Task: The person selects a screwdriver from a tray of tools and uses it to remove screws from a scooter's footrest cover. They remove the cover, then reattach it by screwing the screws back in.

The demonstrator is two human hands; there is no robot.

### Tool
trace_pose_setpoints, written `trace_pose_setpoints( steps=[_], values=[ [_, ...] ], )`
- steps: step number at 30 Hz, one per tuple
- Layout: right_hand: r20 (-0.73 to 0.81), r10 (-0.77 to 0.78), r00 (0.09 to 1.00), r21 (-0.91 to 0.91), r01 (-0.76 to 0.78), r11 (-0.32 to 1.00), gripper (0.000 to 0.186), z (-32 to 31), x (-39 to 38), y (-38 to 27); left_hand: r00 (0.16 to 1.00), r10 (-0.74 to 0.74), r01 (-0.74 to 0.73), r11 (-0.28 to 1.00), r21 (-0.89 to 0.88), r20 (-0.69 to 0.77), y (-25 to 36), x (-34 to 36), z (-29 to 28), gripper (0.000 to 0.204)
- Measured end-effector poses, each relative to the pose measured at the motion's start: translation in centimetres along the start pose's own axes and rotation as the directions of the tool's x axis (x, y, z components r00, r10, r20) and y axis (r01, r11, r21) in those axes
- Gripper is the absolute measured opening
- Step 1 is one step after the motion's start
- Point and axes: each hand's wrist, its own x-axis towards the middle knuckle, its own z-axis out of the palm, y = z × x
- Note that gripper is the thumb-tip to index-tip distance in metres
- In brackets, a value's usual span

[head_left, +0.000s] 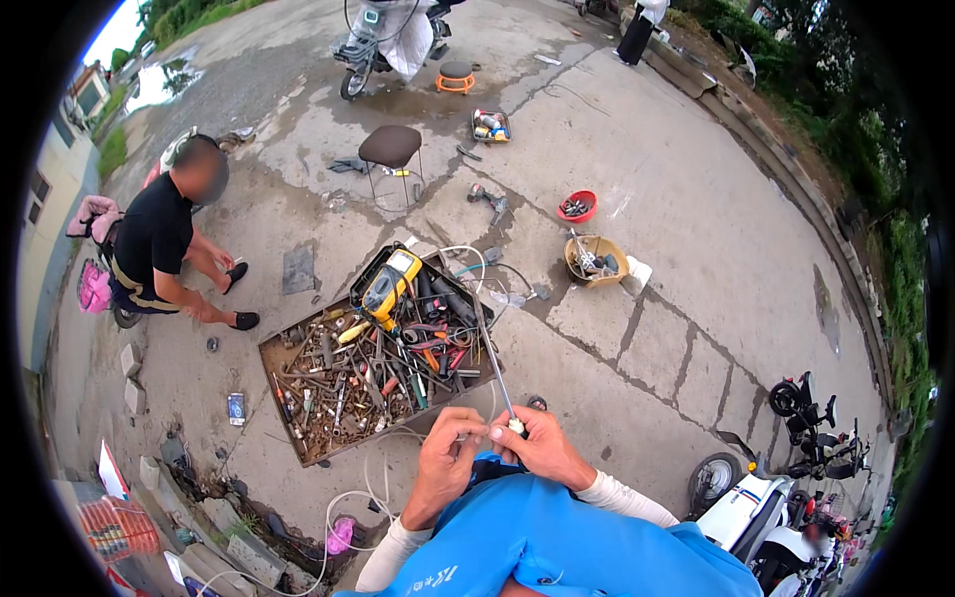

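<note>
Close in front of my blue top, my two hands work near each other. My right hand (545,450) is closed round the near end of a long thin metal rod (497,370), where a small whitish piece (516,426) shows at the fingers. The rod points away over the tray's right edge. My left hand (448,466) is closed with its fingertips pinched beside the right one; what they hold is too small to make out. A thin pale cable (373,493) loops on the ground past my left wrist. Beyond my hands lies a shallow metal tray (298,445) heaped with tools.
A yellow-and-black device (390,284) lies on the tools. At left sits a person (159,234) in black. Farther off stand a stool (390,146), a red bowl (577,206), a tan basin (595,261) and a drill (488,202). A white scooter (741,512) is at lower right.
</note>
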Motion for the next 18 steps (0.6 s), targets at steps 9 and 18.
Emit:
trace_pose_setpoints(
  steps=[9, 18],
  values=[
    [-0.031, 0.032, 0.999, 0.025, -0.031, 0.999, 0.020, -10.4, -0.1, 0.5, 0.996, 0.093, -0.093, 0.996, -0.005, 0.007, -2.5, 5.0, 8.4, 0.016],
    [-0.051, 0.024, 0.998, 0.073, -0.020, 0.997, 0.019, -21.0, -0.5, 1.6, 0.998, -0.060, 0.061, 0.995, -0.077, 0.015, -4.9, 9.6, 18.4, 0.015]
  ],
)
